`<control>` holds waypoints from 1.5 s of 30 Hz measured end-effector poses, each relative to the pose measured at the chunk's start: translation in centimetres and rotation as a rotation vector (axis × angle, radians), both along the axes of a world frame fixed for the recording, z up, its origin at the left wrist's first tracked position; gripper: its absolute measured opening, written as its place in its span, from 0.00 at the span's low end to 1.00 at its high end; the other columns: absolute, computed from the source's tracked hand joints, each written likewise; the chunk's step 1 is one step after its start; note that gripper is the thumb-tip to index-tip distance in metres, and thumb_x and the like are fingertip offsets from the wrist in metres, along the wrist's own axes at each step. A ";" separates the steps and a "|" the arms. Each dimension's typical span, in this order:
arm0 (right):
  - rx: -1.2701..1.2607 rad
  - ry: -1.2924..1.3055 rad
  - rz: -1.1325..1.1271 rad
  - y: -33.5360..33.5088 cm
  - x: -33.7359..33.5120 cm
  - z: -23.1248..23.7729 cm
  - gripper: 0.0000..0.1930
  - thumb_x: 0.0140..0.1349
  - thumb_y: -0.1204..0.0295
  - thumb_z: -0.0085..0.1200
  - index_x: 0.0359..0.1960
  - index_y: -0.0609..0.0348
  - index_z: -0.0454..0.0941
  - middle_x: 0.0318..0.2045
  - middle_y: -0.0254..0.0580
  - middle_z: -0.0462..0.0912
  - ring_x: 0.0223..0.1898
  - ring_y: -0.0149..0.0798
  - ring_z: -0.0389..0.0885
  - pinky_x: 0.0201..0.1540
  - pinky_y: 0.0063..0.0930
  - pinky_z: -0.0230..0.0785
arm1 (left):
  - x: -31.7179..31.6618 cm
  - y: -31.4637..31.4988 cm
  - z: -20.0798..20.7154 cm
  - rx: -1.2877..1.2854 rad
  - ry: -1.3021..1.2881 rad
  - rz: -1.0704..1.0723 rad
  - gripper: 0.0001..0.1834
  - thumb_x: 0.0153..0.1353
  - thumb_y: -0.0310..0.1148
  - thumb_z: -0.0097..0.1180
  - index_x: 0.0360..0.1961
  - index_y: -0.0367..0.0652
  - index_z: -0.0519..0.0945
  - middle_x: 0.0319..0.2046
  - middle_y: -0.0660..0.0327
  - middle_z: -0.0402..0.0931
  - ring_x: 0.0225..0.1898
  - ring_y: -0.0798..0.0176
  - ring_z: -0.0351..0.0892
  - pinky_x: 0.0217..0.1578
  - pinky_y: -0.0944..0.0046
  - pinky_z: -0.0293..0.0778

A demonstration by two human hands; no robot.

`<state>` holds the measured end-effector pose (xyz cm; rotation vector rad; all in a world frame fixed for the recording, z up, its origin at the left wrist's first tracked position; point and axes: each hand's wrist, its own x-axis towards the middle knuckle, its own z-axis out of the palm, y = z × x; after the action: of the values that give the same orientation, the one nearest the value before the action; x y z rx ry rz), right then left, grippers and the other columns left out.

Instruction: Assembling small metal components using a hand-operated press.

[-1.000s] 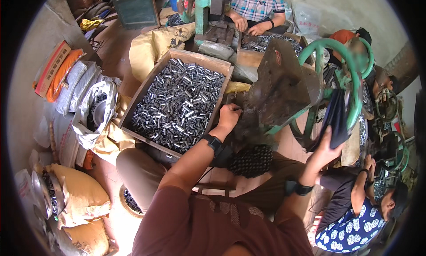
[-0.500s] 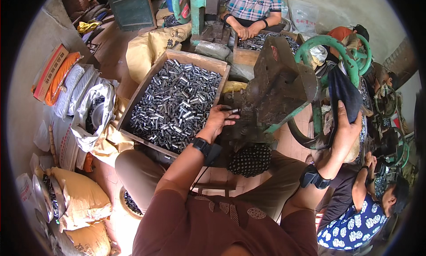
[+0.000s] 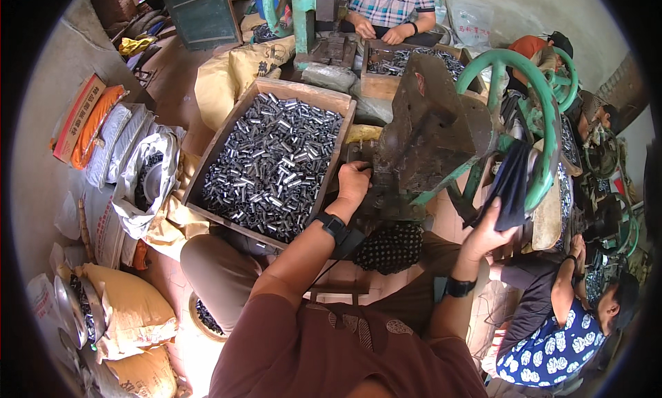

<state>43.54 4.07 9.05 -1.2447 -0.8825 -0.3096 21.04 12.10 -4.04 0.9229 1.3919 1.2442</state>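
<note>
My left hand [image 3: 355,182] reaches into the dark metal hand press [image 3: 424,115], its fingers curled together at the tooling. Whatever they pinch is hidden from view. Left of that wrist stands a wooden tray [image 3: 234,113] heaped with short, shiny metal sleeves [image 3: 276,160]. My right hand [image 3: 491,231] is closed on a dark cloth [image 3: 509,191] that hangs at the near part of the press's green handwheel [image 3: 549,125]. A black polka-dot cloth [image 3: 389,248] lies below the press.
Across from me a co-worker's hands [image 3: 383,34] are at another wooden tray [image 3: 379,87]. Other people sit at presses on the right, one in a blue flowered top [image 3: 552,353]. Sacks [image 3: 131,305] and an open white bag [image 3: 131,201] stand at left.
My left hand has moved right, deeper into the press; the sleeve seen in its fingers is now out of sight. My right hand has come nearer and left with the cloth as the handwheel turned.
</note>
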 end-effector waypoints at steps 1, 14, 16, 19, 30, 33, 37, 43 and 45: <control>-0.024 0.032 0.022 -0.1 0.0 0.2 0.26 0.49 0.69 0.62 0.48 0.70 0.70 0.40 0.48 0.77 0.39 0.36 0.74 0.46 0.29 0.65 | -0.2 0.0 -0.2 0.014 0.037 -0.020 0.09 0.52 0.23 0.54 0.35 0.30 0.78 0.17 0.63 0.73 0.13 0.73 0.68 0.11 0.73 0.60; 0.161 -0.307 0.224 -3.5 -2.8 9.9 0.26 0.59 0.76 0.49 0.58 0.69 0.57 0.56 0.54 0.64 0.59 0.44 0.62 0.62 0.35 0.50 | -9.1 -6.9 8.6 0.180 0.066 -0.187 0.20 0.50 0.23 0.54 0.47 0.35 0.73 0.31 0.58 0.77 0.24 0.72 0.74 0.21 0.73 0.69; 0.321 -0.316 0.450 -5.8 -3.0 12.6 0.24 0.60 0.73 0.46 0.58 0.68 0.56 0.53 0.61 0.66 0.53 0.53 0.69 0.52 0.40 0.64 | -9.0 -9.3 15.5 0.340 0.025 -0.193 0.19 0.51 0.22 0.52 0.47 0.36 0.73 0.34 0.58 0.77 0.28 0.70 0.75 0.25 0.72 0.71; 0.296 -0.425 0.943 -7.7 -3.6 15.5 0.32 0.61 0.54 0.42 0.58 0.68 0.56 0.58 0.67 0.57 0.58 0.62 0.59 0.53 0.44 0.61 | -9.3 -13.7 23.3 0.835 0.073 -0.133 0.19 0.54 0.21 0.51 0.49 0.37 0.71 0.38 0.55 0.76 0.32 0.69 0.75 0.30 0.74 0.72; 0.367 -0.410 0.991 -9.3 -3.8 16.5 0.27 0.59 0.58 0.44 0.53 0.68 0.63 0.51 0.64 0.65 0.49 0.54 0.67 0.47 0.37 0.64 | -15.5 -24.1 27.7 1.393 0.647 -0.002 0.24 0.56 0.50 0.45 0.34 0.34 0.74 0.37 0.53 0.72 0.28 0.61 0.74 0.29 0.67 0.71; 0.334 -0.415 0.997 -10.2 -4.3 16.4 0.26 0.59 0.59 0.44 0.52 0.69 0.63 0.50 0.64 0.66 0.48 0.53 0.68 0.46 0.36 0.65 | -15.8 -25.2 27.7 1.368 0.656 0.033 0.25 0.56 0.50 0.45 0.34 0.34 0.74 0.36 0.54 0.73 0.28 0.61 0.74 0.30 0.67 0.71; 0.299 -0.410 0.972 -10.8 -1.4 16.6 0.25 0.58 0.60 0.45 0.51 0.69 0.64 0.48 0.63 0.67 0.46 0.51 0.68 0.45 0.35 0.65 | -16.6 -27.1 27.6 1.350 0.667 0.044 0.25 0.56 0.50 0.45 0.34 0.33 0.74 0.35 0.54 0.73 0.28 0.62 0.74 0.30 0.68 0.71; 0.295 -0.406 0.956 -10.1 -2.5 15.7 0.23 0.57 0.63 0.45 0.50 0.69 0.65 0.46 0.62 0.69 0.42 0.49 0.70 0.43 0.33 0.66 | -16.0 -26.1 27.6 1.352 0.717 0.092 0.25 0.57 0.49 0.45 0.34 0.33 0.75 0.33 0.55 0.73 0.28 0.63 0.74 0.31 0.68 0.70; 0.267 -0.367 0.955 -11.1 1.1 14.7 0.23 0.57 0.63 0.45 0.49 0.69 0.65 0.45 0.62 0.69 0.41 0.48 0.70 0.42 0.32 0.66 | -15.2 -27.0 28.2 1.317 0.749 0.080 0.25 0.57 0.49 0.44 0.34 0.33 0.75 0.32 0.55 0.74 0.28 0.63 0.74 0.31 0.68 0.70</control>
<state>44.61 -7.00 23.70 -0.4228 -1.5856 0.1225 5.85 -14.93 24.15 2.4234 0.9791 2.0053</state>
